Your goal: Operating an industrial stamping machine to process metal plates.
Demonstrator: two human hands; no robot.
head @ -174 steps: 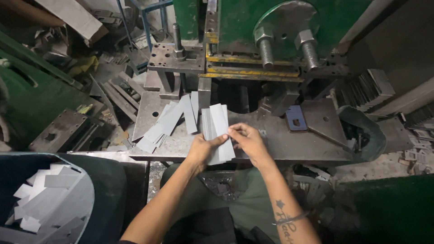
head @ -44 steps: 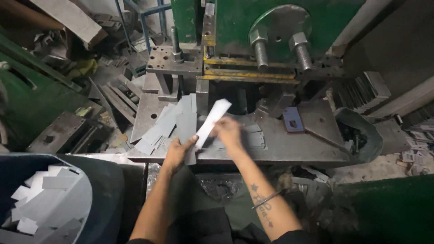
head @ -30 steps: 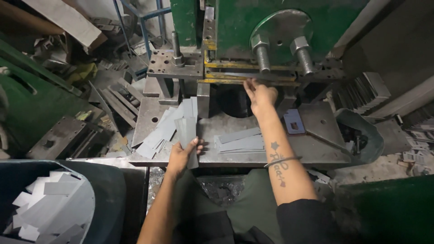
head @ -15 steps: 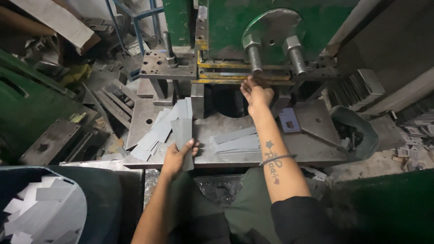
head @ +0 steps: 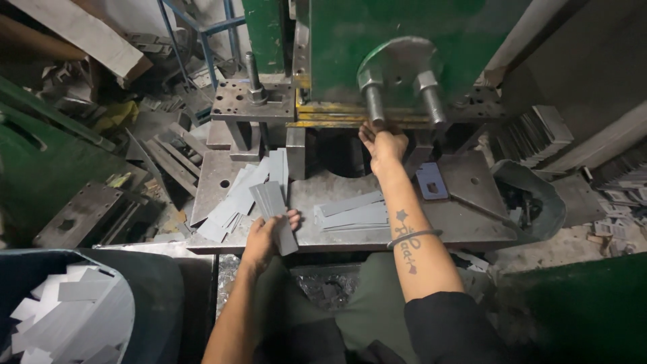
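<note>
Stack of grey metal strips (head: 275, 214) on press table (head: 472, 222), pinched by left hand (head: 264, 236). Blue bin (head: 158, 303) holding pale offcuts (head: 64, 317). Right hand (head: 383, 143) extended into press (head: 404, 54), grip indeterminate.

press body (head: 404, 34): green paint, w/ yellow strip at lower edge
press table (head: 465, 222): dull grey steel
stack of metal strips (head: 273, 216): plain grey, no pattern
loose strips (head: 354, 212): grey, same tone as table
bin (head: 158, 303): dark blue; blanks inside pale grey-white
phone (head: 431, 180): blue-violet
wristband (head: 412, 236): dark, thin
trousers (head: 377, 310): olive green
sleeve (head: 451, 330): black
</note>
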